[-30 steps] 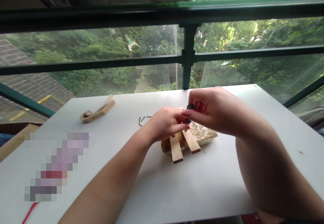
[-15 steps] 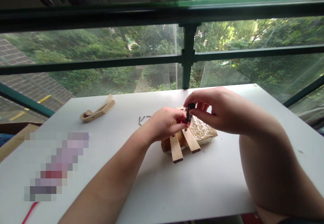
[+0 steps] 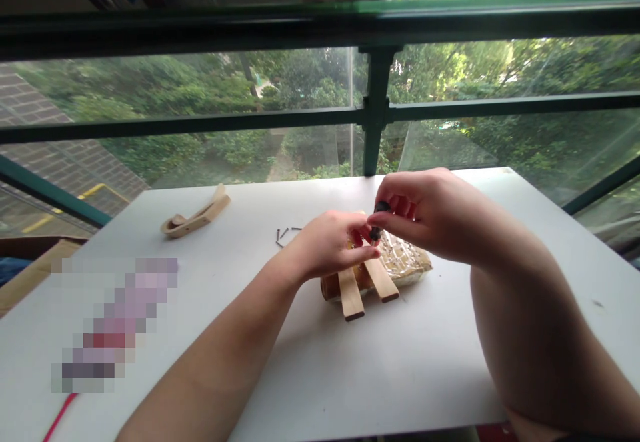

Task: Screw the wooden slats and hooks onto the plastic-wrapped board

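My right hand (image 3: 420, 209) is closed round a short black-handled screwdriver (image 3: 382, 207), which stands nearly upright with its tip downward. At its lower end my left hand (image 3: 333, 245) has curled fingers and a thumb; whatever they pinch is hidden. Two pale wooden slats, a left slat (image 3: 352, 299) and a right slat (image 3: 384, 283), stick out toward me from under my left hand. Both rest on a brown block wrapped in clear plastic or tape (image 3: 413, 259). The slats' far ends are mostly covered by my hands.
Several loose screws (image 3: 285, 233) lie left of my left hand. A curved wooden piece (image 3: 197, 219) sits farther left on the white table (image 3: 300, 375). A blurred-out purplish object (image 3: 120, 319) with a red cord (image 3: 61, 415) is at the left. Green railings (image 3: 376, 109) stand behind the table.
My right hand's fingers have shifted on the screwdriver and its handle has turned or tilted a little. My left hand stays by the tip. The whole view has moved slightly.
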A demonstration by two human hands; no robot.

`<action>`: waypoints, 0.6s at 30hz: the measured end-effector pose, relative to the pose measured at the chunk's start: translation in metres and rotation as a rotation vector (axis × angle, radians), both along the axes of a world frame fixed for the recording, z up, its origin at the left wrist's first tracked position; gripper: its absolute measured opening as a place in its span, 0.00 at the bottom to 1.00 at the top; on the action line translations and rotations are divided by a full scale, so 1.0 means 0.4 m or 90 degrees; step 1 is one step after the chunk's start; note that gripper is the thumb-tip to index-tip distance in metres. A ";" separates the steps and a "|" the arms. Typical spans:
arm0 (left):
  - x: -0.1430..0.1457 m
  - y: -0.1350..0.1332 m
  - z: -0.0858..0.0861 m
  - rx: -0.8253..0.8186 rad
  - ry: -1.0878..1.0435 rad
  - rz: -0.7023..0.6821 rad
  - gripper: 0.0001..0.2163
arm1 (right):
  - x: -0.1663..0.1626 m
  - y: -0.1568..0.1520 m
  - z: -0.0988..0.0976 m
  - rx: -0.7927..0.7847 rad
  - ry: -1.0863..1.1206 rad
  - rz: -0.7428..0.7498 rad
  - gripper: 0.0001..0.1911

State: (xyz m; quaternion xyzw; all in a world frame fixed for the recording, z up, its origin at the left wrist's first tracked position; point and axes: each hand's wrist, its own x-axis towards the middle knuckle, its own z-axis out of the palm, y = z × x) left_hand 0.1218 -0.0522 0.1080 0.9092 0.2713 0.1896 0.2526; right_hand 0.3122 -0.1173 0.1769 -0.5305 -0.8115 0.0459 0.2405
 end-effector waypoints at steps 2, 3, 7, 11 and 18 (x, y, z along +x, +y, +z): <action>0.001 0.002 -0.001 -0.012 -0.014 0.009 0.08 | -0.004 0.002 -0.003 0.012 0.000 -0.012 0.10; 0.001 0.002 -0.002 -0.013 -0.022 0.009 0.07 | -0.006 0.003 -0.005 0.020 -0.003 -0.016 0.12; 0.002 0.003 -0.005 0.012 -0.038 0.009 0.05 | -0.013 0.006 -0.010 0.045 -0.028 -0.012 0.17; 0.001 0.000 -0.004 0.006 -0.038 0.009 0.05 | -0.004 -0.002 -0.005 0.018 -0.007 0.062 0.09; -0.002 0.000 0.002 -0.067 -0.025 -0.014 0.03 | 0.021 -0.014 0.006 0.006 0.045 0.136 0.16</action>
